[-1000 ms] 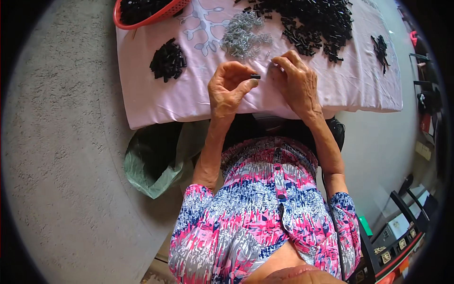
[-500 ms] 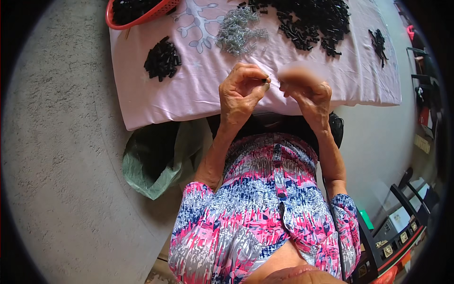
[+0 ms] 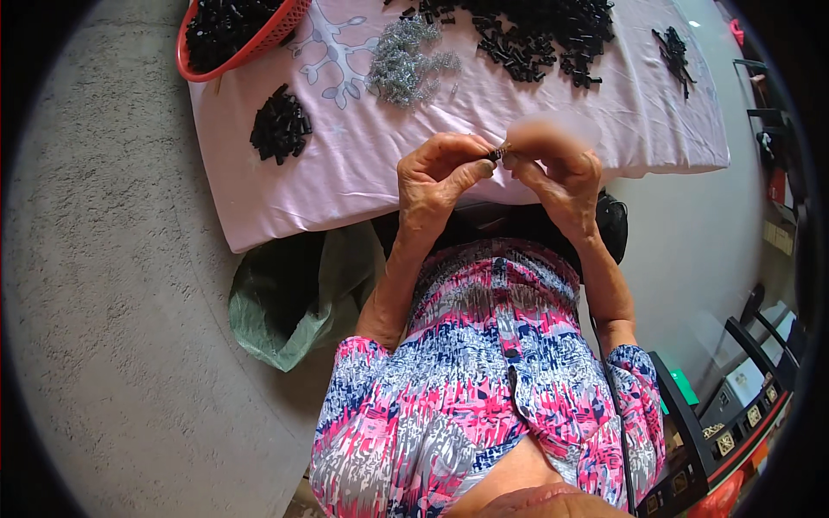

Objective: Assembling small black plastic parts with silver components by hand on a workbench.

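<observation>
My left hand (image 3: 434, 183) pinches a small black tube-like piece (image 3: 495, 155) between thumb and fingertips, just over the near edge of the cloth-covered table. Facing it, my right hand (image 3: 560, 180) grips a thin metal spring (image 3: 503, 149), which meets the end of the black piece. A blur hides part of the right fingers. Beyond the hands lies a heap of silvery springs (image 3: 404, 67). A large pile of black pieces (image 3: 574, 30) spreads behind it to the right, and a smaller pile of black tubes (image 3: 281, 125) sits at the left.
A red basket (image 3: 289, 19) full of black parts stands at the table's far left corner. Some thin black pieces (image 3: 675, 56) lie near the right end of the pink cloth (image 3: 345, 186). Below the table's left side hangs or stands a green sack (image 3: 298, 341).
The hands have come together, so the spring in the right fingers now meets the black piece in the left. The view has shifted slightly, moving the table items up and left.
</observation>
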Action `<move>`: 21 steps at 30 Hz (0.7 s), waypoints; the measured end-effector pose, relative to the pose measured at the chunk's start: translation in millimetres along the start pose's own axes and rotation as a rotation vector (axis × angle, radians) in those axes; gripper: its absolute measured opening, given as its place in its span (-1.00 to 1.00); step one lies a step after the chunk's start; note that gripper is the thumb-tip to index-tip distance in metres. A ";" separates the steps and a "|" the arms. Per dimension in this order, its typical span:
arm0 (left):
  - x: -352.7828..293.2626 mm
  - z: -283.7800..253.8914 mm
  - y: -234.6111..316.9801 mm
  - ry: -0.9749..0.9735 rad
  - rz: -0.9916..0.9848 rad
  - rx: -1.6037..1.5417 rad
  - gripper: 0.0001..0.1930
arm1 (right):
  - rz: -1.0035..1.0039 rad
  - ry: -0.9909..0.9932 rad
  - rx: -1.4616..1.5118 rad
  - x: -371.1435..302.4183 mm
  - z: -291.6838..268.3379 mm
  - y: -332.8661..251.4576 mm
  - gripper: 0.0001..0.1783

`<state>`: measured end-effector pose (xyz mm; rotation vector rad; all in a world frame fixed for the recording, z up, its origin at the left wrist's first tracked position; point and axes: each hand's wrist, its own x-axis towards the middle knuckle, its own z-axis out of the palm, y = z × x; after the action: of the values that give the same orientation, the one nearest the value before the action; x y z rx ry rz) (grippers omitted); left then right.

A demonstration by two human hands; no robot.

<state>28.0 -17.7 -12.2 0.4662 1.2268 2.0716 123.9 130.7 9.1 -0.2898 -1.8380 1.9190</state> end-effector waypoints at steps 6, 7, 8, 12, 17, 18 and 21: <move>0.2 0.4 -0.3 -0.008 -0.016 0.011 -0.83 | -0.094 -0.063 -0.216 2.4 -5.9 -3.0 -0.73; 0.9 1.6 -1.1 -0.019 -0.015 0.001 -0.82 | -0.148 -0.095 -0.303 3.7 -8.3 -4.9 -0.71; 2.0 2.8 -0.6 -0.024 -0.014 -0.005 -0.82 | -0.180 -0.099 -0.324 4.3 -7.6 -6.5 -0.70; 4.4 1.9 0.8 0.003 -0.041 0.020 -0.83 | -0.180 -0.155 -0.365 5.3 -10.5 -16.0 -0.71; 11.7 -2.2 0.9 -0.016 -0.026 -0.142 -0.87 | -0.275 0.167 -0.777 27.1 -38.8 -1.8 -0.81; 12.6 -3.0 0.9 -0.028 -0.021 -0.208 -0.87 | -0.289 0.196 -0.801 34.3 -41.7 4.1 -0.81; 12.3 -2.7 0.5 -0.023 -0.028 -0.192 -0.87 | -0.261 0.224 -0.811 49.5 -44.1 13.4 -0.76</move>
<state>17.5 -10.8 -13.5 0.3809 1.0034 2.1283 98.5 192.8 0.4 -0.4652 -2.2688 0.8593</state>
